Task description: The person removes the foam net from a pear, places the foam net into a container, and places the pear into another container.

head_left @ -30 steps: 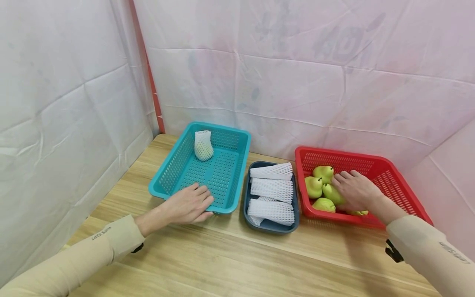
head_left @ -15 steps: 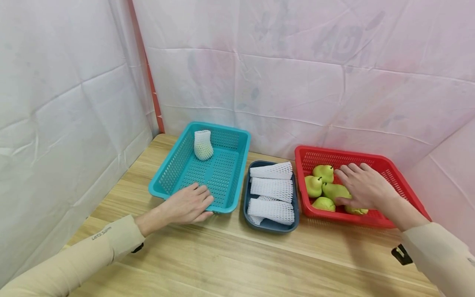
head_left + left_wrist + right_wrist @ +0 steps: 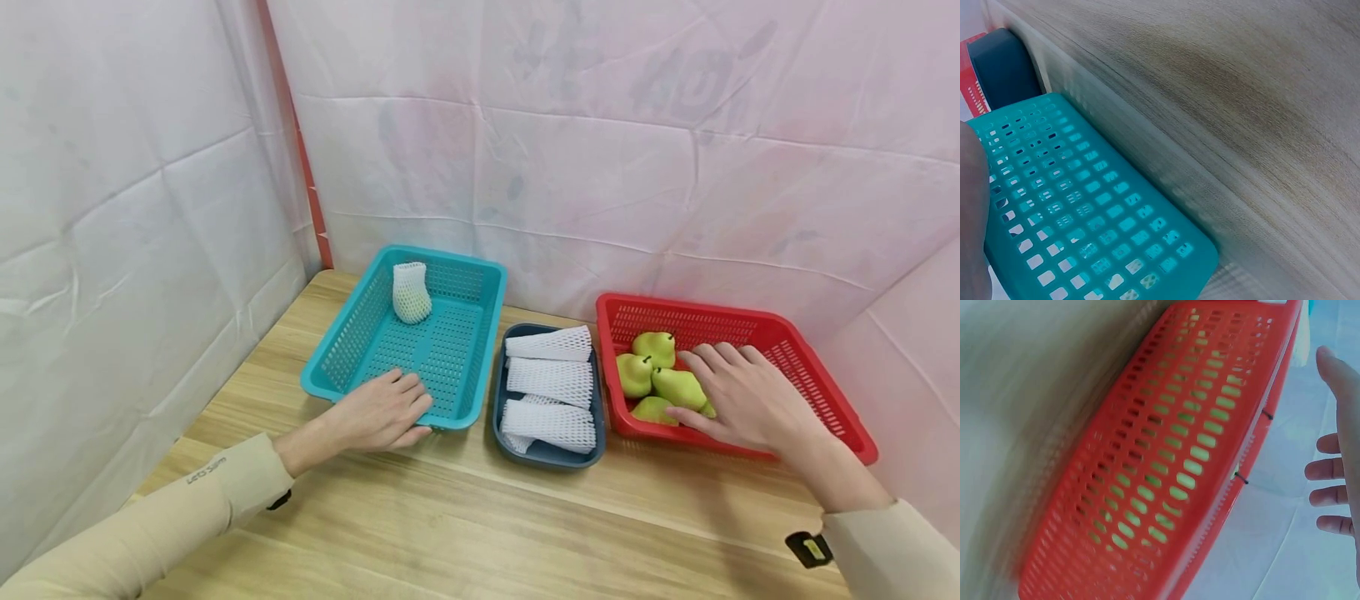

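Note:
My left hand (image 3: 381, 412) grips the near rim of a teal plastic basket (image 3: 491, 342), its fingers bent over the edge. A pear in a white foam net (image 3: 412, 293) stands at the basket's far left. My right hand (image 3: 738, 398) hovers over the red basket (image 3: 832, 400), thumb and fingers spread apart with nothing between them. Several green pears (image 3: 635, 375) lie in the basket's left half, one partly hidden by the hand. In the right wrist view the open fingers (image 3: 1327, 470) are above the basket rim, apart from the pears.
Between the baskets sits a dark blue tray (image 3: 551, 463) with several white foam net sleeves (image 3: 550, 383). All stand on a wooden table (image 3: 450, 525). Pale cloth (image 3: 570, 167) hangs close behind and at both sides.
My right hand has lifted off the pears and drawn back toward the right and nearer, its fingers spreading. The pear under it has shifted slightly. My left hand stays put.

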`<state>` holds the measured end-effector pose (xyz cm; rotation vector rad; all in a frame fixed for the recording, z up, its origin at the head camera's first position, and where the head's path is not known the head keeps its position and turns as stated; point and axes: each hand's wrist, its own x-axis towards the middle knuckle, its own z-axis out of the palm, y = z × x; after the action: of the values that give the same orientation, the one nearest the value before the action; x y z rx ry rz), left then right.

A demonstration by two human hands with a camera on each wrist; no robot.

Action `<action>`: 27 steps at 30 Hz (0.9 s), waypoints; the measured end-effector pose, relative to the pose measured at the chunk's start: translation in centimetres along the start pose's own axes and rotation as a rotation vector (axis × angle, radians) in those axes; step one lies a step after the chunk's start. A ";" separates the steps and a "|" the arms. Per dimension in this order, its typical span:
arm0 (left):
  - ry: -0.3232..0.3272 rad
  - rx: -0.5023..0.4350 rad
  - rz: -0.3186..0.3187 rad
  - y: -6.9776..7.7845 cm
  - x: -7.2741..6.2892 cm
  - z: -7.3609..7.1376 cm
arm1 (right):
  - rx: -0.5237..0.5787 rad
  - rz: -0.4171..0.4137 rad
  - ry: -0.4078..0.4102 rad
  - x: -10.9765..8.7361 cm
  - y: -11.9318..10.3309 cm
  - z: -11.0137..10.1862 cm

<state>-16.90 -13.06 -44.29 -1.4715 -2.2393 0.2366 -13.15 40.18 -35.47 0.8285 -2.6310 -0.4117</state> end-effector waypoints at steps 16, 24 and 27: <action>-0.003 -0.005 -0.006 0.1 0.1 0.0 | -0.004 0.031 0.227 -2.5 -4.8 1.8; -0.007 0.009 -0.008 0.1 0.0 0.0 | 0.004 0.069 0.232 -3.4 -6.1 3.1; 0.010 0.015 -0.009 0.2 0.0 0.0 | 0.010 0.067 0.254 -3.7 -6.4 3.5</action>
<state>-16.78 -12.97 -44.36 -1.4512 -2.2314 0.2427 -8.63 37.97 -41.90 0.7408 -2.4192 -0.2572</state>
